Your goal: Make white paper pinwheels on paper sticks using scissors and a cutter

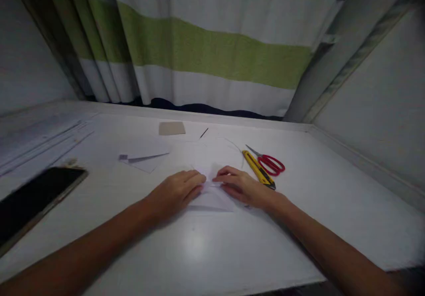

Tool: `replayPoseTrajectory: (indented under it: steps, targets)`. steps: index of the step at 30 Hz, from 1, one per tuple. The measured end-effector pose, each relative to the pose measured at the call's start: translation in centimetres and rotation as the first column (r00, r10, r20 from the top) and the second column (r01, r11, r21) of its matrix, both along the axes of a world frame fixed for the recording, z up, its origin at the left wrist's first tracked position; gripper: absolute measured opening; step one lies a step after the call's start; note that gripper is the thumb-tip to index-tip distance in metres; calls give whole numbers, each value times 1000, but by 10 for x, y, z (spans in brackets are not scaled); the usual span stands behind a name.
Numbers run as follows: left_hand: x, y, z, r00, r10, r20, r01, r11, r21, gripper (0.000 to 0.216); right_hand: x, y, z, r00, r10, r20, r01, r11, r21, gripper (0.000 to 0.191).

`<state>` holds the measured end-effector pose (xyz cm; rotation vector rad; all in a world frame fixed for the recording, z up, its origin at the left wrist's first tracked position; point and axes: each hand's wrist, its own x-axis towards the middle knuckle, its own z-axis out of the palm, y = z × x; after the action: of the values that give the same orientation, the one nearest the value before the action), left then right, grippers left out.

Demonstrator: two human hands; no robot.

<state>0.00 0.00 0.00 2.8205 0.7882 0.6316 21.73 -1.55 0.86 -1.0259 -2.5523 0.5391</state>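
Head view: both hands, fingers half-curled, on folded white paper, grip unclear.

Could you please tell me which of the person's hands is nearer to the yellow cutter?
The right: the right hand is close beside the yellow cutter, to its left. The left hand is farther left, at the white paper's other side.

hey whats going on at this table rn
A person has both hands at a piece of white paper on the white table, the left hand at one side and the right hand at the other. A yellow cutter and red-handled scissors lie just beyond the right hand. A phone lies off to the left.
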Motion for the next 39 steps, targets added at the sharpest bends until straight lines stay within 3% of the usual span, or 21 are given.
replayPoseTrajectory:
  steps: [5,16,20,27,33,39]
  targets:
    - [-1,1,-6,998,-69,7,69,998,-15,19,0,0,1,995,-68,-68,67,997,-27,31]
    - [-2,3,-11,998,-42,44,46,995,-84,21,0,-6,1,980,-165,-112,151,981,-120,24]
    - [-2,6,-13,998,-51,44,53,998,-37,24,-1,-8,2,975,-188,-120,170,974,-147,20]
    - [-1,6,-18,999,-27,-43,25,999,-47,26,-4,-12,4,977,-182,-114,161,971,-175,17]
    - [3,0,-17,1000,-6,12,7,997,-78,26,-4,-13,6,980,-173,-100,154,973,-174,16]
    - [7,-7,-9,997,-13,-70,19,996,90,23,-3,-13,6,981,-174,-81,160,975,-152,16]
